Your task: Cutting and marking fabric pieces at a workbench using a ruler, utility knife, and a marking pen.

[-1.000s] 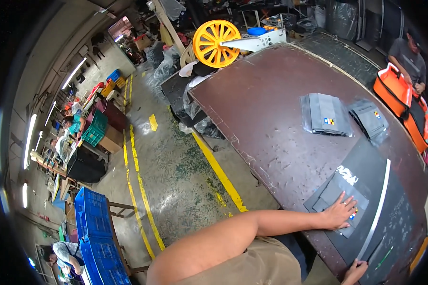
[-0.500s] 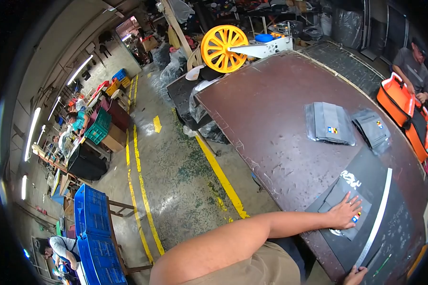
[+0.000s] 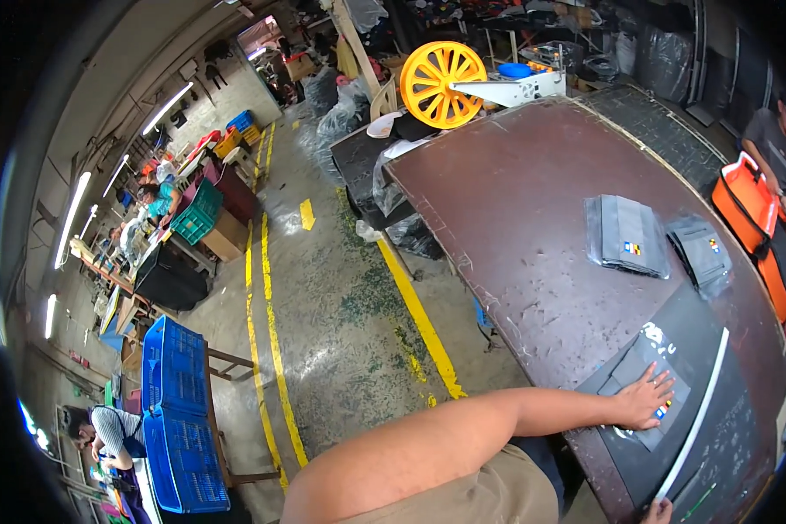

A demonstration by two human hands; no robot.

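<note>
The left hand [image 3: 642, 397] is lying flat, fingers spread wide and gripping nothing, pressing down on a grey folded fabric piece [image 3: 651, 393] that is sitting on a dark mat [image 3: 699, 349] at the near right end of the brown worktable [image 3: 515, 201]. A small coloured tag on the piece is showing just right of the fingertips. The right hand [image 3: 658, 512] is barely peeking in at the bottom edge, touching the near end of a long white strip [image 3: 699, 410] that is running along the mat to the right of the piece; whether its fingers are closing on the strip or only resting there cannot be told. Farther along the table, well apart from the hands, two grey folded stacks [image 3: 624, 234] are lying side by side, the right one [image 3: 700, 253] smaller. Beyond the table's right edge an orange bag [image 3: 747, 210] is standing, with another person [image 3: 777, 153] beside it. At the table's far end a yellow spoked wheel [image 3: 441, 83] is standing upright. To the left, across the floor with its yellow lines [image 3: 266, 288], blue crates [image 3: 175, 402] are sitting stacked near other workers.
</note>
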